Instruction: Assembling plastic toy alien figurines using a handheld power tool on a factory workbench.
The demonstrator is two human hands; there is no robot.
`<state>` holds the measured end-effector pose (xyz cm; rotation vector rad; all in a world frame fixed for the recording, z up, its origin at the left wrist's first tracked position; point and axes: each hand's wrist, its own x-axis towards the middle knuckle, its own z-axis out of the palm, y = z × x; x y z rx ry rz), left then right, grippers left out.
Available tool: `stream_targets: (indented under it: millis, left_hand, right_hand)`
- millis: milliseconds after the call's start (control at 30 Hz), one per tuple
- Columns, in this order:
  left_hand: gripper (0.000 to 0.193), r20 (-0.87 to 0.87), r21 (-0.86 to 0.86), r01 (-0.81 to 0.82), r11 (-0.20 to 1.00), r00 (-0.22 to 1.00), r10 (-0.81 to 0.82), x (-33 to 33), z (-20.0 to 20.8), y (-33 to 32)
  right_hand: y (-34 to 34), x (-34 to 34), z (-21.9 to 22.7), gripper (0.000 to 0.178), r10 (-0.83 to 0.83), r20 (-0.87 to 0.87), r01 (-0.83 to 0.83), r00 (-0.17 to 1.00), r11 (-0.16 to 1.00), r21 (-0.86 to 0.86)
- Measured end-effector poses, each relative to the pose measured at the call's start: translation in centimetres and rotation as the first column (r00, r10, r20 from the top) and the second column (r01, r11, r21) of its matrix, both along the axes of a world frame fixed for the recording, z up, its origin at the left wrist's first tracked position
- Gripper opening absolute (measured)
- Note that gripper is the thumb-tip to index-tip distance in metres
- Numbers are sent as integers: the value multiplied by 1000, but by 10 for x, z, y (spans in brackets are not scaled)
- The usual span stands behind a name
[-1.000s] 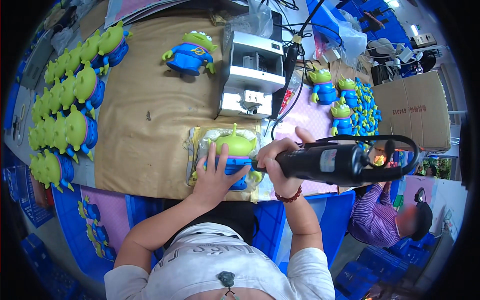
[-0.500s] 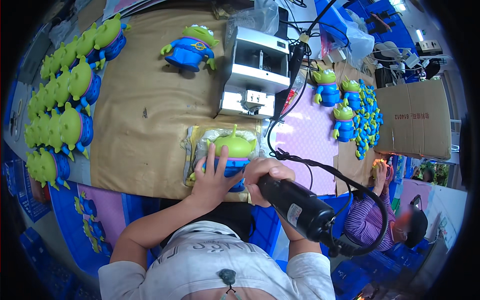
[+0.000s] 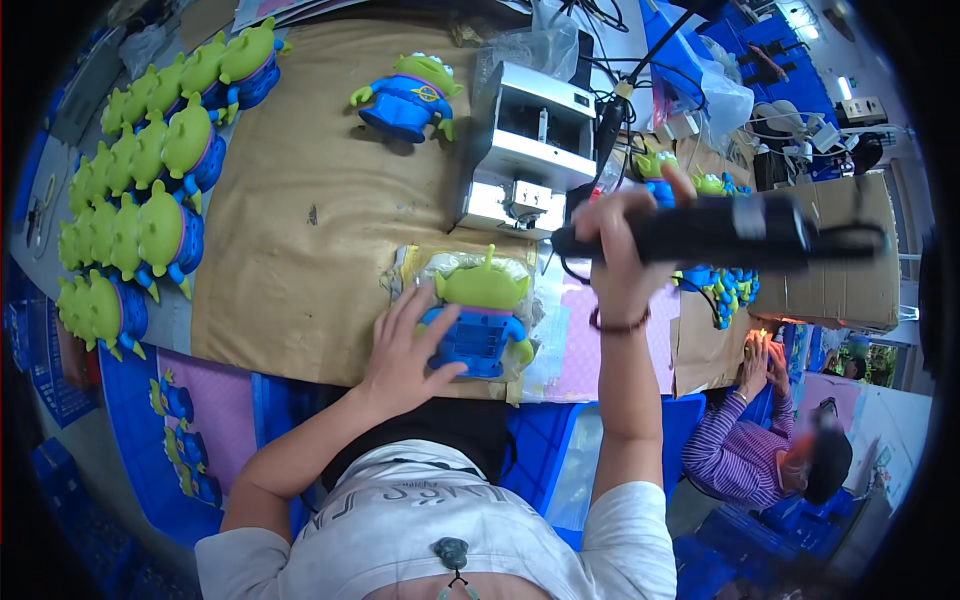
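A green-and-blue alien toy figure [image 3: 478, 335] lies back side up in a padded holder [image 3: 405, 268] at the table's front edge. A rectangular recess shows in its blue back. My left hand [image 3: 400, 350] is open at the toy's left side, fingers spread, the tips at or very close to its edge. Raised to the right of the holder, my right hand [image 3: 625, 250] is wrapped round a black electric screwdriver [image 3: 715, 235]. The tool is held roughly level and partly blurred, its cable end pointing right.
A silver box-shaped machine [image 3: 530, 150] stands behind the holder, a front-facing toy [image 3: 407, 100] to its left. Rows of toys [image 3: 160, 230] line the left side. Beyond the screwdriver are a toy pile [image 3: 735, 290] and a cardboard box [image 3: 850, 290]. A co-worker [image 3: 750, 450] sits at right.
My right hand has lifted the screwdriver away from the toy, up and to the right, swinging it level. My left hand has slid left off the toy's back, uncovering it.
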<state>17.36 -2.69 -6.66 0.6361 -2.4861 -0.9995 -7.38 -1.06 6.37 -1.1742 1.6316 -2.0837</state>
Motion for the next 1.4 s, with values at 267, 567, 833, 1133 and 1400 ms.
stream_targets:
  millis: [267,567,833,1133,1400]
  left_hand:
    - [67,-198,232,-186,955,952,233,3,-61,0]
    - [62,-247,107,-204,973,943,225,4,-72,2]
    - [53,-277,63,-173,983,943,184,4,-68,-2]
    - [53,-247,54,-174,983,952,182,5,-72,-2]
    - [52,-248,90,-186,978,947,203,5,-71,-5]
  right_hand:
    - [-56,-29,-20,68,-50,76,32,996,976,214]
    - [-1,37,8,80,227,238,-244,944,969,45]
    - [27,68,-25,85,425,-171,-410,889,905,117]
    - [31,86,-69,68,422,-159,-436,893,898,-64]
    - [17,85,-76,76,456,-278,-513,846,838,-187]
